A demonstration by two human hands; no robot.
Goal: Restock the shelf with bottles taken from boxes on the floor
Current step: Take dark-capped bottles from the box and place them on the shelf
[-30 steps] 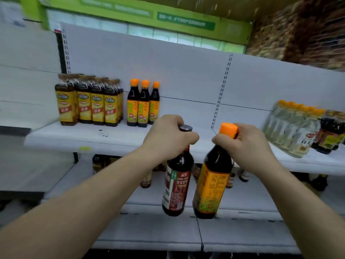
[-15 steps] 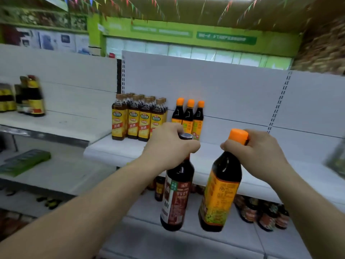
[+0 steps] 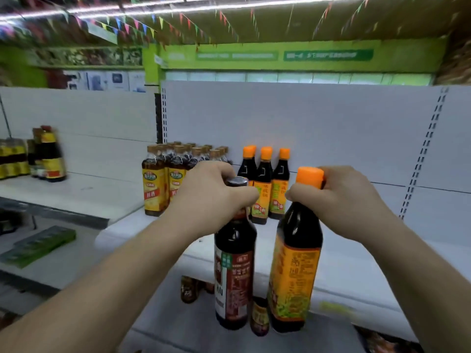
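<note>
Head cam is looking at a white shelf (image 3: 356, 263) in a store aisle, and both arms are reaching out in front of it. The left grip (image 3: 211, 192) is wrapping its fingers round the neck of a dark-capped bottle (image 3: 234, 266) with a red-brown label, right under the cap. The right grip (image 3: 349, 200) is doing the same with an orange-capped bottle (image 3: 293, 266), fingers curled round the neck just below the cap. Both bottles are hanging in the air side by side in front of the shelf edge, more or less upright. They're close, but I can't tell if they're touching.

Behind the hands, three shelved orange-cap bottles (image 3: 265, 184) are standing in a row near the back panel, directly past the two held ones. Just to their left, a pack of yellow-label bottles (image 3: 163, 184) is taking up the shelf end. Farther left, blurry dark bottles (image 3: 48, 154) are sitting on the neighbouring shelf, with a green box (image 3: 38, 245) lying on the level below. Some small jars (image 3: 188, 289) are peeking out from the lower level under the held bottles.
</note>
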